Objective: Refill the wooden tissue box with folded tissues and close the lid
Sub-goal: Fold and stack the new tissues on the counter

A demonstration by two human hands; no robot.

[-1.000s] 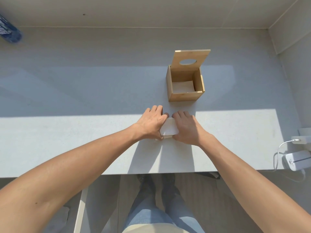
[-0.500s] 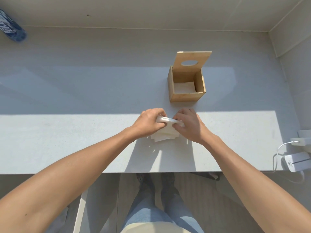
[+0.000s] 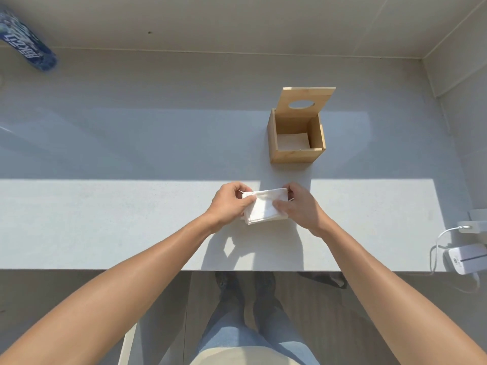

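A stack of folded white tissues [image 3: 263, 206] is held just above the white counter, between both hands. My left hand [image 3: 229, 202] grips its left end and my right hand [image 3: 299, 205] grips its right end. Beyond them, apart from the hands, stands the wooden tissue box [image 3: 296, 154]. Its lid [image 3: 307, 101], with an oval hole, is tilted up at the back. White tissue [image 3: 292, 140] lies flat on the box's bottom.
A blue printed bottle [image 3: 29, 48] lies at the far left by the wall. A white charger with cable [image 3: 471, 227] and a small white device [image 3: 466, 259] sit at the counter's right edge. The counter's front edge [image 3: 131, 270] is near my body.
The hands, pressed flat on the tissue stack a second ago, have gripped it by its ends and lifted it off the counter. The box has not moved.
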